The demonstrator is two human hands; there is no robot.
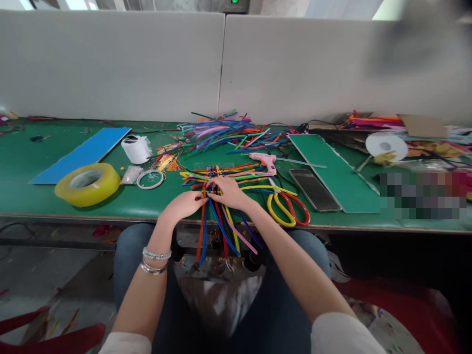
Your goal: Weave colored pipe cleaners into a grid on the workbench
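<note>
My left hand [185, 204] and my right hand [228, 191] meet on a crossed weave of multicoloured pipe cleaners [216, 178] at the table's front edge. Fingers of both hands pinch the strands at the weave's centre. Long red, blue, yellow, orange and pink ends [221, 233] hang over the edge towards my lap. A pink glue gun [262, 162] lies just beyond my right hand, and yellow-and-red handled scissors [287, 209] lie to its right. Silver bracelets [155, 261] circle my left wrist.
A loose heap of pipe cleaners [224, 135] lies on the green table [73, 204] behind the weave. To the left are a yellow tape roll [87, 184], a blue board [81, 155] and white ribbon [136, 149]. A phone [313, 189] and green board [332, 167] lie right.
</note>
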